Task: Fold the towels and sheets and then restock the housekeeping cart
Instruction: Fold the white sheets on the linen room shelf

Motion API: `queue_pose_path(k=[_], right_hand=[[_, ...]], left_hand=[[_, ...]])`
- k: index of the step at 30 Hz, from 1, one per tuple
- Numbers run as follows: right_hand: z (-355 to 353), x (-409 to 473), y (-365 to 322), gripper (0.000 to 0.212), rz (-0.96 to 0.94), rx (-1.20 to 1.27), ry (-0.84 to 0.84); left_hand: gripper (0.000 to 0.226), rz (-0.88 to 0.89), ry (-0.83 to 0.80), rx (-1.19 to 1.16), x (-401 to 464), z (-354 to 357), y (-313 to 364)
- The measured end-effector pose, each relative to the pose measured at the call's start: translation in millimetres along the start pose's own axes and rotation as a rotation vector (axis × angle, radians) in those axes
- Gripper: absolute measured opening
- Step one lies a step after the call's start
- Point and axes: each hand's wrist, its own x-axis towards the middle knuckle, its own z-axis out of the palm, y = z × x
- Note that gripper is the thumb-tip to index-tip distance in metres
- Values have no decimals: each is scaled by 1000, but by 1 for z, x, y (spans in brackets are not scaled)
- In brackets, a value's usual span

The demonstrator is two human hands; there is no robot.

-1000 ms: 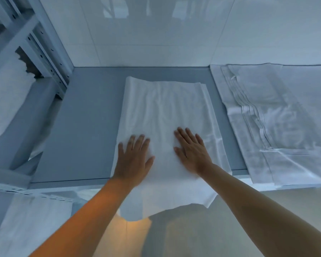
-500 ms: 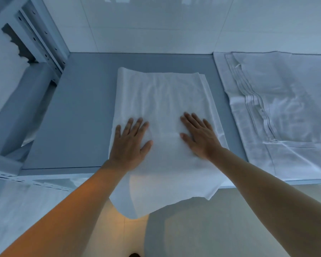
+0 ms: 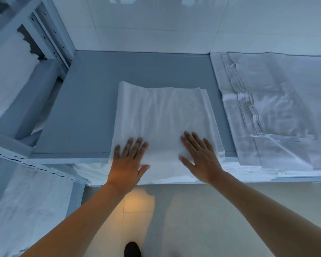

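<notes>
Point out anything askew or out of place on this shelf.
The folded sheet overhangs the grey shelf front edge under both flat hands, left hand, right hand. The pile of sheets at right lies rumpled, its layers' edges stepped unevenly.

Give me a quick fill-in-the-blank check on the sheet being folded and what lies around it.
1. Both hands, left hand and right hand, lie ____ on the folded sheet.
2. The sheet's near end hangs over the ____ edge of the grey table.
3. The other linen lies to the sheet's ____.

Missing words: flat; front; right
</notes>
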Motion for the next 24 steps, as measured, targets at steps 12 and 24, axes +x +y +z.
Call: queue_pose_path(k=[12,24], right_hand=[[-2,25,16,136,-125,-119,-121],[-25,-6,-7,92,-141,-190,-152]], left_hand=[[127,126,46,195,31,-2,-10],[72,175,-7,215,13,-37,-4]])
